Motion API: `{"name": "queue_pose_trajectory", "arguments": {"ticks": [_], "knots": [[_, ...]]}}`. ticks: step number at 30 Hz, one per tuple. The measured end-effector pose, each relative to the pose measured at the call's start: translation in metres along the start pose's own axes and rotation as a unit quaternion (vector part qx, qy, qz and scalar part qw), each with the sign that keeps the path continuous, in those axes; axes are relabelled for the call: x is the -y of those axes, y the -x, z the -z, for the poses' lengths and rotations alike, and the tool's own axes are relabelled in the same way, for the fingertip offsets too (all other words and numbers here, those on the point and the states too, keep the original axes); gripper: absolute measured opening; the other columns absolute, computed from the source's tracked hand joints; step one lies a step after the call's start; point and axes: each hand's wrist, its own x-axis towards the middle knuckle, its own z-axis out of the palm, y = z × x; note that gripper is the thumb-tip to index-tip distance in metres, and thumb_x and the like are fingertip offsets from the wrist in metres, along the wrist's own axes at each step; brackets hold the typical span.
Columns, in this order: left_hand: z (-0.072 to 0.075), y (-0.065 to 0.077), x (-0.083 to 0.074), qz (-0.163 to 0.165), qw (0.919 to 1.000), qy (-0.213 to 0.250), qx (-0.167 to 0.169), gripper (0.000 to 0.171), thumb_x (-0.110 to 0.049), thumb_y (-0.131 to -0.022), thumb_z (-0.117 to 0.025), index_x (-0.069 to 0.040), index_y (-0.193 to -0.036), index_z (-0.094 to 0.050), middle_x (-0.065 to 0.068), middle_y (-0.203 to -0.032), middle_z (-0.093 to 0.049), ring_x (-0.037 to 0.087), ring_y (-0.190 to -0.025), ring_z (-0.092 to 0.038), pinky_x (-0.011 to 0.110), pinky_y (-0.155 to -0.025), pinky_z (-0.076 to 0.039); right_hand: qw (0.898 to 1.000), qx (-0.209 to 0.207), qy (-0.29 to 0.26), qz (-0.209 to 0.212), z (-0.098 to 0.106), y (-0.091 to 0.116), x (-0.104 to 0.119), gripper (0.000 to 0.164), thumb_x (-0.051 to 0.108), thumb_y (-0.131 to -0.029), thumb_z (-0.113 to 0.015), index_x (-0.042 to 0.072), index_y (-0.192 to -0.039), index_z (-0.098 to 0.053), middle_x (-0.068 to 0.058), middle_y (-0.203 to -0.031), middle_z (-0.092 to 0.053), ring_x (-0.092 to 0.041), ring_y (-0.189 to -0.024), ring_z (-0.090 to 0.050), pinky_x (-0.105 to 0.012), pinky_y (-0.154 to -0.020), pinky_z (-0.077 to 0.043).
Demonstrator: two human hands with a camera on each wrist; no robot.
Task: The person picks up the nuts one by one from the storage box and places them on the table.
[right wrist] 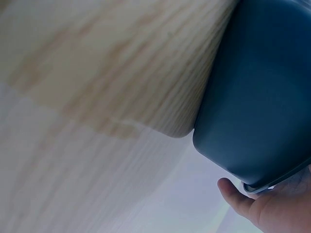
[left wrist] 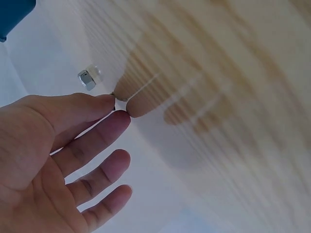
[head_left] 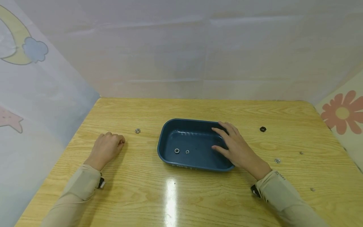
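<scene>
At the left of the table my left hand is raised a little above the wood. Its thumb and index finger pinch a tiny dark-edged piece, mostly hidden by the fingertips. Beyond it on the wood stands a silver hex nut. My right hand reaches over the right end of a dark blue tray, its fingers spread and holding nothing that I can see. Inside the tray lie a dark-rimmed nut and a small silver nut.
Right of the tray, a black hex nut, a silver flanged nut and two smaller nuts, one far and one near, lie scattered on the wooden table. Printed sheets wall in the back and sides.
</scene>
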Motion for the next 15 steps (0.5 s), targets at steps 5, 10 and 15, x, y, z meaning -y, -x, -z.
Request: {"name": "queue_pose_trajectory", "arguments": {"ticks": [5,10,15], "knots": [[0.0017,0.0000,-0.0007,0.005,1.0000,0.005,0.007,0.011,-0.009,-0.081,-0.066,-0.011,-0.089,-0.073,0.008,-0.084,-0.071,0.024,-0.067,-0.056,0.040,-0.062,-0.043,1.000,-0.001,0.001,-0.002,0.0006,0.0003,0.0004,0.065,0.036,-0.083,-0.064,0.016,-0.139,-0.038,-0.015,-0.149,-0.022,-0.037,-0.137,-0.017,-0.058,-0.105,-0.026],[0.0030,0.0006,-0.0009,0.010,0.9998,0.013,0.014,0.013,-0.008,-0.081,-0.065,-0.011,-0.090,-0.073,0.009,-0.084,-0.071,0.025,-0.067,-0.057,0.043,-0.064,-0.044,1.000,0.000,0.002,-0.002,0.0006,0.0001,0.0008,0.065,0.036,-0.083,-0.064,0.015,-0.139,-0.038,-0.015,-0.149,-0.022,-0.037,-0.137,-0.017,-0.058,-0.105,-0.026],[0.0035,0.0007,-0.0005,0.010,0.9997,0.018,0.013,0.014,-0.008,-0.083,-0.063,-0.010,-0.092,-0.073,0.009,-0.084,-0.071,0.022,-0.064,-0.055,0.041,-0.061,-0.044,1.000,0.001,0.001,-0.002,0.0007,0.0001,0.0007,0.065,0.035,-0.083,-0.065,0.015,-0.139,-0.038,-0.016,-0.149,-0.022,-0.037,-0.137,-0.017,-0.058,-0.105,-0.026]]}}
